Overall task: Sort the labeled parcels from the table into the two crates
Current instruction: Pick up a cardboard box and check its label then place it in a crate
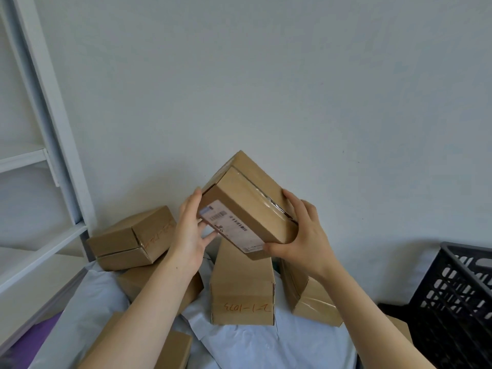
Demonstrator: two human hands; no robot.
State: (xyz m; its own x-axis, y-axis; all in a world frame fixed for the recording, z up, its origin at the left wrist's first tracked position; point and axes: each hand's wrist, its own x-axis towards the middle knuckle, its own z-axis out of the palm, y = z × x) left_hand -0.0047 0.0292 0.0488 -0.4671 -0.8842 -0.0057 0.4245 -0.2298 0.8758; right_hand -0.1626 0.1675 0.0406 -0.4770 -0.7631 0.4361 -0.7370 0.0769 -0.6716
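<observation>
Both hands hold one brown cardboard parcel in the air, tilted, above the pile and in front of the pale wall. Its white printed label faces the camera. The right hand grips the parcel's lower right end, fingers curled over the taped top and thumb tucked under the near corner. The left hand is fairly wide, its fingers mostly straight and pressed flat against the left end and the label's edge.

Below lie more parcels: the centre parcel and the left parcel, both with red handwriting, and the right parcel half behind the right wrist. They rest on white mailer bags. A black crate stands at the right edge
</observation>
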